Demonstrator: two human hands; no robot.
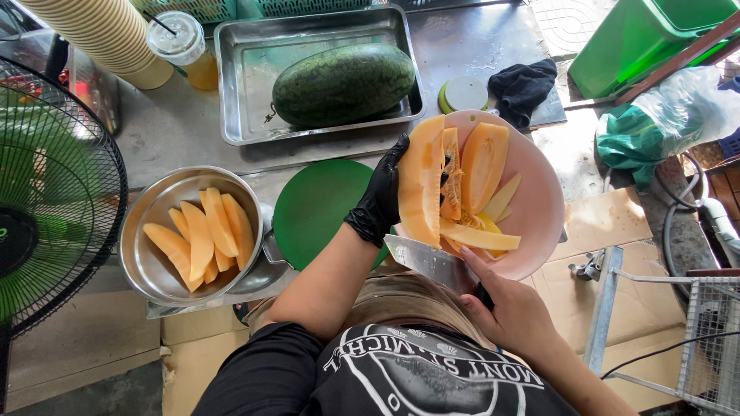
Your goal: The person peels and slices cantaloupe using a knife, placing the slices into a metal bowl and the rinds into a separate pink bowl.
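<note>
My left hand (383, 196), in a black glove, holds a long orange melon wedge (421, 181) upright over a pink bowl (539, 208). My bare right hand (512, 308) grips a broad knife (430, 262) whose blade sits at the wedge's lower end. Inside the pink bowl lie another melon piece (484, 162), seeds and strips of peel (479, 235). A steel bowl (154, 254) at my left holds several peeled melon slices (204, 239). A round green cutting board (320, 204) lies between the two bowls.
A whole watermelon (343, 83) rests in a steel tray (239, 85) at the back. A stack of paper cups (108, 35), a lidded drink cup (185, 50), a black cloth (524, 88) and a small green lid (462, 94) stand nearby. A fan (54, 185) is at left, a green bin (647, 35) at right.
</note>
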